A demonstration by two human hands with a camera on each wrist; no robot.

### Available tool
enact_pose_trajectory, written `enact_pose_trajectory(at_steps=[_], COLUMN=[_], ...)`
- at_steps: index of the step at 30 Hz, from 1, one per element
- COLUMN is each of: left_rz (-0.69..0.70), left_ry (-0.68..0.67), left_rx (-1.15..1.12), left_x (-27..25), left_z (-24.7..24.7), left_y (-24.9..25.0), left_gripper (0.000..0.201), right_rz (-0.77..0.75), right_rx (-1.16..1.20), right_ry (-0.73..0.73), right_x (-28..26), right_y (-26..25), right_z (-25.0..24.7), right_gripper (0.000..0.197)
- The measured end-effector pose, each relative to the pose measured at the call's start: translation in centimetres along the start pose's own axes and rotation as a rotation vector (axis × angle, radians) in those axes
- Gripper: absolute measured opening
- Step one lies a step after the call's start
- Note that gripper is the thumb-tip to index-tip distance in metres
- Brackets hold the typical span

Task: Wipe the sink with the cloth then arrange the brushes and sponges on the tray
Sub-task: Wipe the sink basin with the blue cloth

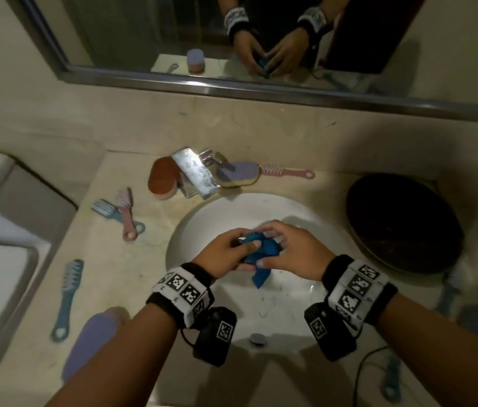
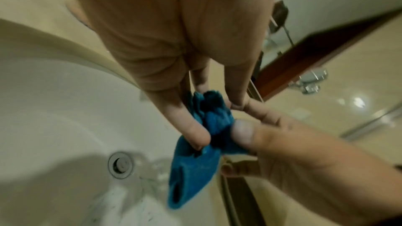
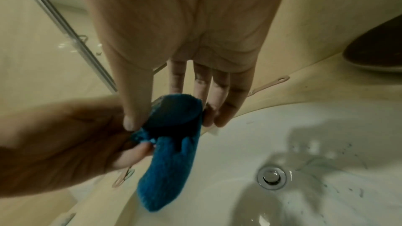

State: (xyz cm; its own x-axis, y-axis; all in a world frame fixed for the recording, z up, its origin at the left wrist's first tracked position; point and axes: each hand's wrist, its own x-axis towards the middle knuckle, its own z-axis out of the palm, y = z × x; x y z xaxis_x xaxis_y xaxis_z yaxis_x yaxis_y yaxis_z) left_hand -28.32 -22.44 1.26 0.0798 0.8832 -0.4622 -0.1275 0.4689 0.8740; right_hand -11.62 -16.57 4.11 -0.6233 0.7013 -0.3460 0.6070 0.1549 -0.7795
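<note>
Bunching up a fuzzy blue cloth (image 1: 261,251) over the smooth white oval sink (image 1: 202,218), both hands pinch it: left hand (image 1: 223,251) grip and right hand (image 1: 293,251) grip each closed on the wad, one floppy end dangling. Round dark tray (image 1: 402,224) sits right on the marbled bench (image 1: 114,274); plastic brushes and oval sponges lie scattered left and far.

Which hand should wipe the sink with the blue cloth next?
Either could: the left hand and right hand both pinch the cloth above the sink. Probably the right, whose thumb and fingers wrap the bunched part.
</note>
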Motion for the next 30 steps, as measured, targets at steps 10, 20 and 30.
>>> enact_pose_trajectory(at_steps=[10, 20, 30], left_rz=[0.084, 0.118, 0.244], left_ry=[0.302, 0.506, 0.546], left_rx=[0.204, 0.191, 0.277], left_x=[-1.8, -4.2, -4.9], left_z=[-0.3, 5.1, 7.3], left_y=[-1.8, -3.3, -3.2], left_gripper=[0.022, 0.006, 0.021], right_rz=[-0.003, 0.136, 0.115], right_rx=[0.041, 0.346, 0.226], right_ry=[-0.013, -0.162, -0.213], right_x=[1.4, -0.5, -0.9], right_y=[1.8, 3.4, 4.3], right_z=[0.0, -3.2, -2.5], right_gripper=[0.017, 0.015, 0.006])
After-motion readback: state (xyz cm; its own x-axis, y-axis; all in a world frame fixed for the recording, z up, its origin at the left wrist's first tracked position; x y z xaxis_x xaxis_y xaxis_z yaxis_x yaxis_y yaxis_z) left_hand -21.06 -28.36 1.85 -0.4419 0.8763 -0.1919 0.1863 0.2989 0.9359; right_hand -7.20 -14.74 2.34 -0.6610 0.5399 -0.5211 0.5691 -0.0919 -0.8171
